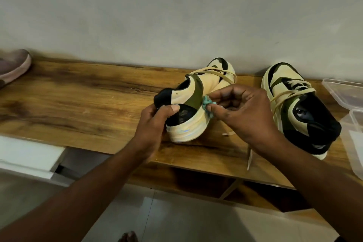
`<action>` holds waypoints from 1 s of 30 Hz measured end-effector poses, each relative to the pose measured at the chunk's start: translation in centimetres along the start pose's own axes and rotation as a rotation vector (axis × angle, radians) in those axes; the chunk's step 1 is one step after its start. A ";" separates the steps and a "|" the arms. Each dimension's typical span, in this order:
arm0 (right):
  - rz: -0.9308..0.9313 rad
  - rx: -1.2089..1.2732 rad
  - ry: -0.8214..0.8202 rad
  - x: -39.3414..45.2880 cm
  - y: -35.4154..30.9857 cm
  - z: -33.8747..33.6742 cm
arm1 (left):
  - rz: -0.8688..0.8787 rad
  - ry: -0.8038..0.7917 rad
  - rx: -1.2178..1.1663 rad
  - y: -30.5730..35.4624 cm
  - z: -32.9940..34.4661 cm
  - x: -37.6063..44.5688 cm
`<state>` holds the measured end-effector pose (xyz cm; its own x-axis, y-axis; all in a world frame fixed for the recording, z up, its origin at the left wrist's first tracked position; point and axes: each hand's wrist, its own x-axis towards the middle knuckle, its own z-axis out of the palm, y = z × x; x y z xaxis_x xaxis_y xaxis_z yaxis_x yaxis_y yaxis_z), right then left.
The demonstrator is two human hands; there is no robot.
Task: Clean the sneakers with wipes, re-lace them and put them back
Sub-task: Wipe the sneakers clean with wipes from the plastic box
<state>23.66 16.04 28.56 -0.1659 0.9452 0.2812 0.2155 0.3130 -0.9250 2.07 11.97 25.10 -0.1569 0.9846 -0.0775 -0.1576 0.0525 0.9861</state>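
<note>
A cream, olive and black sneaker [196,92] lies tilted on the wooden shelf top [78,92], heel toward me. My left hand [155,122] grips its black heel, thumb on the side. My right hand [241,112] pinches a crumpled teal wipe [208,104] against the sneaker's side by the olive strip. A loose cream lace [218,72] drapes over this sneaker. The second sneaker [298,108] stands upright to the right, toe toward the wall, laces loose.
A clear plastic container [351,104] sits at the right edge of the shelf top. A pinkish slip-on shoe [13,65] lies at the far left. A white wall runs behind. A lace end [249,157] hangs over the front edge. Tiled floor below.
</note>
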 end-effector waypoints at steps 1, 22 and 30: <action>-0.043 -0.032 0.019 -0.2 -0.2 0.5 | -0.007 -0.016 -0.001 0.0 0.2 -0.1; -0.334 -0.488 0.109 -0.5 -1.7 2.3 | -0.149 0.109 -0.144 1.3 0.8 -0.3; -0.572 -0.425 -0.152 -3.7 -2.1 5.5 | -0.166 0.095 -0.108 1.5 0.3 -0.2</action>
<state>18.49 11.31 28.06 -0.4895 0.6093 0.6238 0.4050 0.7924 -0.4562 2.15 11.86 26.66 -0.2106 0.9434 -0.2563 -0.2915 0.1897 0.9376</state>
